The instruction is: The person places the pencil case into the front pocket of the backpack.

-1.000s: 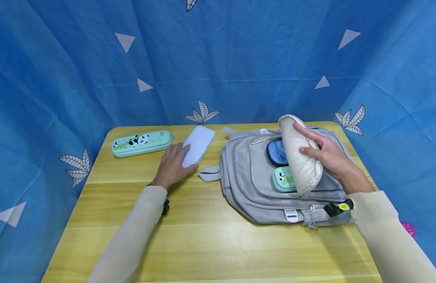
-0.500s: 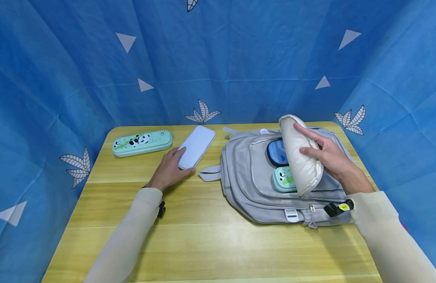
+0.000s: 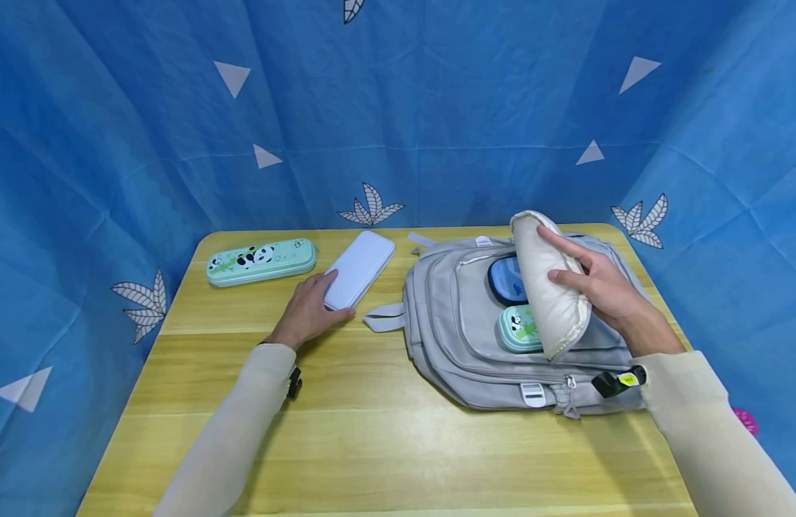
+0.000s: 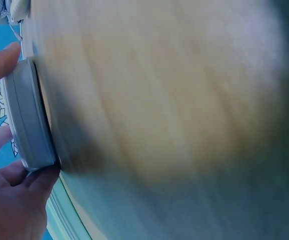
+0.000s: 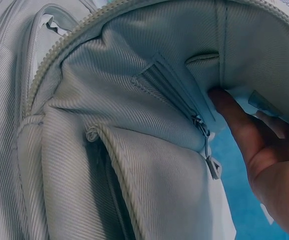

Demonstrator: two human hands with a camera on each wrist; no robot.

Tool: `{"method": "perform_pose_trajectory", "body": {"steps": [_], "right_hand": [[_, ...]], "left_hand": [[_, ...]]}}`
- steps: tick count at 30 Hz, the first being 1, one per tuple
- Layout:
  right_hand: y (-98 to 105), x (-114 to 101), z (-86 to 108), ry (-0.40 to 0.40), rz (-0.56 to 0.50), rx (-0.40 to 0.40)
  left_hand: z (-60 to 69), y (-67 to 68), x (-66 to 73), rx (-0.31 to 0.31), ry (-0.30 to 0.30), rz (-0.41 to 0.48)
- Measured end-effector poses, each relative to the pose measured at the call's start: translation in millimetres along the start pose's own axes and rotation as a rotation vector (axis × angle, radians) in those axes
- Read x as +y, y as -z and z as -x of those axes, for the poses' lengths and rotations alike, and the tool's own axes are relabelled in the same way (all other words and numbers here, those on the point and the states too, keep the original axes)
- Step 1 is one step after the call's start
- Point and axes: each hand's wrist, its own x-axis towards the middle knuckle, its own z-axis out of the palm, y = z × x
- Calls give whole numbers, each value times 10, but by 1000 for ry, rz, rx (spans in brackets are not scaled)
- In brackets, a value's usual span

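Note:
My left hand [image 3: 307,307] grips the near end of a pale white pencil case [image 3: 361,269], thumb on one side and fingers on the other. That grip also shows in the left wrist view, where the case's grey side [image 4: 28,115] faces the camera. My right hand [image 3: 598,283] holds up the cream-lined pocket flap [image 3: 549,294] of a grey backpack [image 3: 437,316] lying flat. In the right wrist view, my thumb presses the flap's fabric [image 5: 149,95]. Under the flap, a blue case [image 3: 506,278] and a green panda case [image 3: 519,329] stick partly out of the pocket.
Another green panda pencil case [image 3: 262,261] lies at the far left of the wooden table [image 3: 385,445]. A blue patterned curtain [image 3: 411,93] hangs behind and around the table. The backpack's top loop [image 3: 385,317] points left, near the white case.
My left hand has slid slightly left and down to the near end of the white case, leaving more of it in sight. The right hand and the flap stay still.

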Motion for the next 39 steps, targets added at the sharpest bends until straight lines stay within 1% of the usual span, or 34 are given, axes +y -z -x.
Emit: {"method": "perform_pose_trajectory", "body": {"steps": [6, 12, 20, 24, 27, 35, 39], "right_hand": [[-6, 1, -5, 8, -17, -7], [-3, 4, -8, 4, -18, 3], [2, 14, -11, 1, -23, -1], [9, 19, -11, 0, -15, -1], [17, 21, -9, -5, -8, 0], [31, 23, -9, -14, -16, -1], [30, 25, -8, -25, -3, 7]], "left_hand": [[5, 13, -8, 10, 18, 0], [-5, 24, -41, 25, 7, -4], [22, 79, -61, 45, 11, 30], [43, 121, -88, 63, -23, 40], [45, 152, -95, 62, -53, 39], [99, 249, -44, 53, -99, 61], [111, 286, -16, 46, -127, 45]]}}
